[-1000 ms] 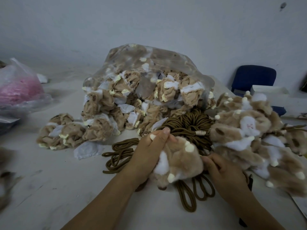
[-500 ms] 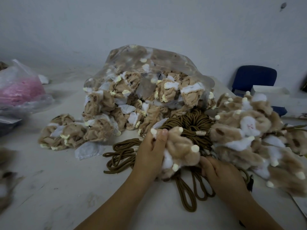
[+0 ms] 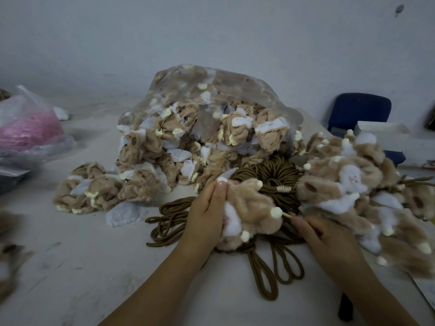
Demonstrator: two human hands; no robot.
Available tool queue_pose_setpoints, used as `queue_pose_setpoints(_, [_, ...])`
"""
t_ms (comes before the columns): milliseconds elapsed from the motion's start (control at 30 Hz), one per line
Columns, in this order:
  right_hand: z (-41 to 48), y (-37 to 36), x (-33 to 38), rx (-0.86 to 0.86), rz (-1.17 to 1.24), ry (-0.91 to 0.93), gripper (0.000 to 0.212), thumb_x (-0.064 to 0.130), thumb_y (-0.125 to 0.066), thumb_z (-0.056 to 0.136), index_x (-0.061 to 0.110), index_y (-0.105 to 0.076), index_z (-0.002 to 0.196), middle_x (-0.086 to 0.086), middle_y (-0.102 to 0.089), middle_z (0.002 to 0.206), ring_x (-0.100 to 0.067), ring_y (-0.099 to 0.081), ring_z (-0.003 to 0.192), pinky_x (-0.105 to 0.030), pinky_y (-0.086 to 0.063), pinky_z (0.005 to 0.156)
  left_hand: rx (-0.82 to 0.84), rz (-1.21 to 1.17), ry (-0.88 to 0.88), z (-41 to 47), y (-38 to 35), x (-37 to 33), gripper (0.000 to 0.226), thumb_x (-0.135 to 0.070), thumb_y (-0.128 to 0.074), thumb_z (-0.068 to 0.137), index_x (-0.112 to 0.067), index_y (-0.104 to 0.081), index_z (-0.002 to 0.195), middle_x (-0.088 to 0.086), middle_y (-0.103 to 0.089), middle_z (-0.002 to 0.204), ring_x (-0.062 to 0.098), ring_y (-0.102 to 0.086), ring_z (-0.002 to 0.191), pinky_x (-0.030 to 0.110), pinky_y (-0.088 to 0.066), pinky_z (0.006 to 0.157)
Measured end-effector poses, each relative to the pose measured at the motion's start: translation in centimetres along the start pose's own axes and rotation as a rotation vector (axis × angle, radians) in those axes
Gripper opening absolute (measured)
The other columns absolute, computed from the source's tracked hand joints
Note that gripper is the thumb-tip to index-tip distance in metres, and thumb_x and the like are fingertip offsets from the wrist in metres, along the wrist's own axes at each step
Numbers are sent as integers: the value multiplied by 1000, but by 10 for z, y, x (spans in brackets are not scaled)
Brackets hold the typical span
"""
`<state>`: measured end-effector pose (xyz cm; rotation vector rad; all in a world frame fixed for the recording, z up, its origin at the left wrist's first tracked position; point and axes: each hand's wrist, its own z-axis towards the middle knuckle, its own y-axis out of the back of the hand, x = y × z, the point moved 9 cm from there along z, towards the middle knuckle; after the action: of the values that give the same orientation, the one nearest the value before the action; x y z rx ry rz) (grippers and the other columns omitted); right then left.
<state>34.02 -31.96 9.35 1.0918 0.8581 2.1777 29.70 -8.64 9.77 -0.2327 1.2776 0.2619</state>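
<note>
Our left hand (image 3: 207, 215) grips the fluffy tan plush toy skin (image 3: 254, 208), white-patched with cream knobs, over coiled brown cords (image 3: 275, 172). Our right hand (image 3: 329, 241) pinches a thin pale stick (image 3: 286, 214). Dusty white tabletop (image 3: 94, 267); grey wall (image 3: 211, 31) behind.

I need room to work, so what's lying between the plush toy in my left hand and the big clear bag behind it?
In the head view, a coiled bundle of brown cord fills that stretch.
</note>
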Motion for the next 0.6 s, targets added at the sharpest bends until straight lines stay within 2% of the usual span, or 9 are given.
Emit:
queue_pose_setpoints(100, [2, 3, 0, -13, -3, 8, 37, 59, -38, 82, 34, -49, 57, 7, -52, 54, -6, -55, 64, -21, -35, 51, 4, 9, 9, 1, 1, 2, 34, -56, -40, 87, -39, -69, 89, 4, -69, 80, 14, -64, 72, 28, -53, 68])
queue_pose_setpoints(167, [2, 3, 2, -25, 13, 21, 35, 58, -39, 82, 35, -50, 58, 8, -52, 55, -4, -55, 67, -17, -34, 53, 5, 25, 16, 1, 1, 3, 34, -58, -40, 86, -39, -69, 88, 6, -69, 76, 16, -64, 70, 31, -53, 68])
queue_pose_setpoints(267, [1, 0, 1, -34, 57, 18, 40, 57, -39, 82, 28, -54, 59, 6, -53, 54, -4, -55, 69, -17, -38, 57, 14, 21, 13, 0, -1, 2, 33, -57, -40, 88, -45, -70, 90, 0, -73, 84, 13, -68, 80, 27, -54, 74])
queue_pose_setpoints(367, [0, -3, 1, -32, 82, -2, 54, 58, -38, 88, 15, -62, 65, 2, -57, 56, -7, -56, 67, -23, -39, 53, 2, 8, 8, -1, -5, 1, 46, -57, -41, 86, -21, -69, 90, 5, -68, 75, 12, -63, 72, 30, -51, 68])
queue_pose_setpoints(433, [-2, -8, 5, -30, 85, 0, 53, 51, -39, 96, 12, -64, 71, 1, -59, 59, -5, -56, 66, -25, -39, 52, 19, 6, 9, -5, -13, -1, 48, -56, -42, 84, -14, -64, 84, -5, -64, 64, 3, -58, 61, 21, -47, 57])
queue_pose_setpoints(500, [-4, -13, 9, -21, 109, -18, 51, 50, -37, 96, 13, -64, 74, 2, -60, 62, -3, -57, 69, -24, -39, 52, 9, -4, 1, -6, -14, -4, 43, -55, -42, 83, -17, -61, 80, -12, -61, 59, -3, -54, 55, 13, -43, 53])
queue_pose_setpoints(600, [-6, -17, 8, 12, 164, -67, 59, 58, -31, 82, 10, -65, 80, -1, -64, 68, -9, -58, 68, -28, -45, 58, 15, 17, -24, -6, -13, -7, 42, -56, -41, 83, -19, -60, 78, -14, -59, 58, -4, -52, 54, 12, -41, 52])
